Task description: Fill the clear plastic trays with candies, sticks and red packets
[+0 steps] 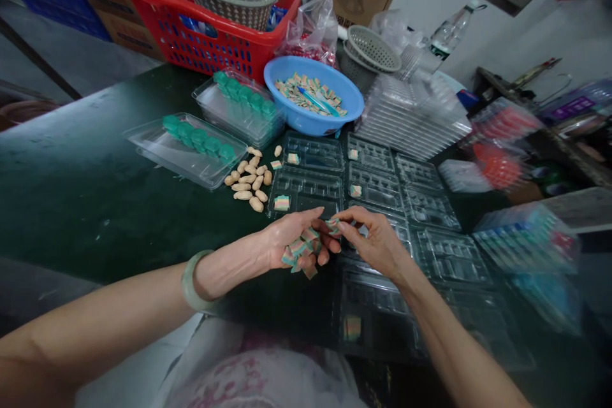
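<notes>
My left hand (pixel 294 239) is cupped palm up over the dark green table (pixel 95 191), holding a heap of small striped candy pieces (pixel 300 248). A pale green bangle (pixel 191 280) is on that wrist. My right hand (pixel 375 239) pinches one striped candy piece (pixel 333 224) at the tips of my left fingers. Both hands hover above clear plastic compartment trays (pixel 373 188) laid out in rows; a few compartments hold one striped piece each, such as a piece (pixel 282 203) just beyond my left hand.
A blue bowl (pixel 313 116) of striped candies stands behind the trays. Peanuts (pixel 248 182) lie loose left of them, beside two clear trays with green pieces (pixel 198 138). A red basket (pixel 201 32), grey baskets, a stack of clear trays (pixel 411 118) and packaged goods at right.
</notes>
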The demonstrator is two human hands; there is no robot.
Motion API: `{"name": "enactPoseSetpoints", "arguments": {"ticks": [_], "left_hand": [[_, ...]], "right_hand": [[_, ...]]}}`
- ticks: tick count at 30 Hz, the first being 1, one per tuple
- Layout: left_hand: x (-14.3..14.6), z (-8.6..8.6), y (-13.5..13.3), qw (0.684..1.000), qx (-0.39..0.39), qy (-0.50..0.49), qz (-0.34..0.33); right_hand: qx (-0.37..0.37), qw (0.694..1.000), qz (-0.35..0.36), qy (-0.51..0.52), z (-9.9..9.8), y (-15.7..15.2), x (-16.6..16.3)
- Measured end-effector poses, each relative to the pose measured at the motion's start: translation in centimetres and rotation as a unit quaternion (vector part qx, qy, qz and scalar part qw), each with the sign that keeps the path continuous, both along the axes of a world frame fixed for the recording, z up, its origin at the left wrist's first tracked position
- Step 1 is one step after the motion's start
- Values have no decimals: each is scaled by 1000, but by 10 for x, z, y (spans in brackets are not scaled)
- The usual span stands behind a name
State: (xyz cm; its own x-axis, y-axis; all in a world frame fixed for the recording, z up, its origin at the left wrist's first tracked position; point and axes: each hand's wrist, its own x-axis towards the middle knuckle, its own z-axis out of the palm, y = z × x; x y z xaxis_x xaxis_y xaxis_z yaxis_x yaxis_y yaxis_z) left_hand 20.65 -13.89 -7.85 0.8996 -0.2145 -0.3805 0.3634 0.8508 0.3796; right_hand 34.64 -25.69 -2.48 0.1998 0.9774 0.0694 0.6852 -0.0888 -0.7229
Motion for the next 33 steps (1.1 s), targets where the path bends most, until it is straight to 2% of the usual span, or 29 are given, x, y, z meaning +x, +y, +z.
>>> {"name": "enactPoseSetpoints", "arguments": {"ticks": [6,13,18,21,24,29,33], "left_hand": [[0,5,-1,999,39,-10,15],[-2,10,-5,991,119,-58,29],[-1,8,-5,990,115,-75,30],[-1,9,-4,992,98,-78,23],[-1,10,-3,993,84,-75,22],[0,5,-3,997,51,-56,13],[0,4,-3,999,36,-22,33]], "right_hand": [[45,998,-40,-17,-7,-3,0],[52,998,-30,15,-9,-7,-5],[99,993,-60,0,-8,-9,-6],[133,988,-24,-70,-12,-10,-6],[133,985,18,-108,-14,-13,-6],[126,985,69,-99,-10,-18,-5],[122,988,62,-67,-10,-19,-5]]}}
